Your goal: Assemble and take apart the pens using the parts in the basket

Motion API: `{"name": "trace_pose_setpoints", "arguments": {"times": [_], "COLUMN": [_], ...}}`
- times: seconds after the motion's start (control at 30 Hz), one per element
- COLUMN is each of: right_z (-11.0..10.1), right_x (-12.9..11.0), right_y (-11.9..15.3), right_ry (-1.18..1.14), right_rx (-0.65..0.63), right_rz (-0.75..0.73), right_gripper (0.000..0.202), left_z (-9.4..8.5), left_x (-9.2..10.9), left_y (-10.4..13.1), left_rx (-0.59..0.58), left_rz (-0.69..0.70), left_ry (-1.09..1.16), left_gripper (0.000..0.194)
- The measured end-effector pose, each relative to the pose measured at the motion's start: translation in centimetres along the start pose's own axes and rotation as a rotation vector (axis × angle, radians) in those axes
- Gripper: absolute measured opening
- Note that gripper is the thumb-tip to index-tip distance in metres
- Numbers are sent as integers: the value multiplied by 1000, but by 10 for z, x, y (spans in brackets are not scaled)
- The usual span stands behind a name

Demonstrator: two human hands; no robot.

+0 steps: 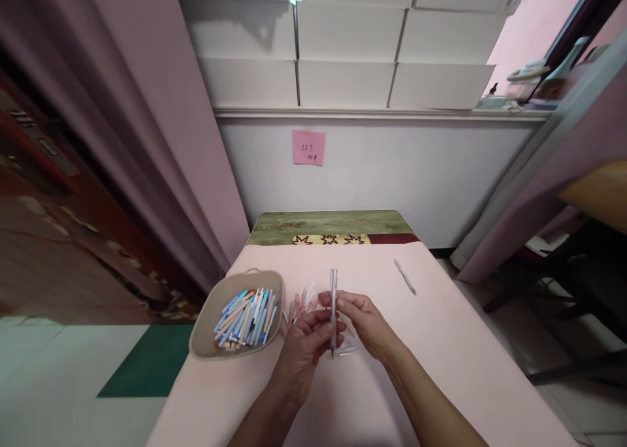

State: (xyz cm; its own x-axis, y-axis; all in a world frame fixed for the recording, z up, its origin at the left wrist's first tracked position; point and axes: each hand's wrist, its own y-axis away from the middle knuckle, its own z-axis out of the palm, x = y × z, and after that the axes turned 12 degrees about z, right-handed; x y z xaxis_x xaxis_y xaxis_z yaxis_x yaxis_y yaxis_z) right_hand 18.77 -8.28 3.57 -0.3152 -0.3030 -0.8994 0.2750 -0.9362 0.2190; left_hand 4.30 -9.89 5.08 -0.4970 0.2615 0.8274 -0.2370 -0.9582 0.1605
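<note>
A slim, clear-barrelled pen [334, 303] stands upright between my hands, its dark tip pointing down. My left hand [311, 334] pinches the lower barrel. Higher up, the fingers of my right hand [356, 313] close on the same pen. Just behind my left hand lies a heap of clear and pinkish pen parts [304, 300], partly hidden by the fingers. Some clear plastic pieces [348, 347] rest on the cloth below my right hand. To the left, a beige basket [200, 332] holds many pens [249, 319] in blue, white and orange tones.
A single pen [405, 276] lies at the right on the pink-covered table [431, 368]. A green patterned strip [333, 221] shows at the table's far end, against the wall. White boxes [350, 84] are stacked on a ledge above a pink note [308, 148]. Curtains hang at both sides.
</note>
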Motion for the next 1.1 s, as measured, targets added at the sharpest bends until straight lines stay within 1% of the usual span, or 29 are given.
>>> {"name": "trace_pose_setpoints", "arguments": {"times": [0.07,0.2,0.37,0.43,0.53,0.63,0.7,0.8,0.9,0.97,1.03,1.1], "right_z": [0,2,3,4,4,1,-1,-3,-2,-2,-2,-2], "right_x": [1,3,3,3,1,1,3,6,5,4,5,7], "right_y": [0,1,2,2,3,4,3,2,3,5,6,4], "right_ry": [-8,-54,-78,-84,-72,-102,-115,-101,-90,-88,-94,-103], "right_rx": [1,-5,-76,-49,18,-24,-57,-31,-10,-30,-68,-78], "right_rz": [12,46,84,91,73,43,55,62,25,15,33,56], "right_gripper": [34,40,42,41,42,40,39,33,34,36,38,36], "left_z": [0,2,2,3,3,2,2,4,4,3,1,0], "left_x": [0,0,-1,-2,-2,-3,-3,-3,-3,-3,-4,-5], "left_y": [0,1,3,3,3,2,2,2,3,3,3,3], "left_rx": [-11,-39,-35,-44,-77,-66,-56,-63,-74,-78,-83,-90], "left_rz": [6,8,18,21,15,7,10,13,6,6,14,30], "left_ry": [-3,-10,-13,-16,-17,-20,-24,-21,-15,-16,-23,-46], "left_gripper": [31,28,30,28,27,28,27,27,27,26,26,26]}}
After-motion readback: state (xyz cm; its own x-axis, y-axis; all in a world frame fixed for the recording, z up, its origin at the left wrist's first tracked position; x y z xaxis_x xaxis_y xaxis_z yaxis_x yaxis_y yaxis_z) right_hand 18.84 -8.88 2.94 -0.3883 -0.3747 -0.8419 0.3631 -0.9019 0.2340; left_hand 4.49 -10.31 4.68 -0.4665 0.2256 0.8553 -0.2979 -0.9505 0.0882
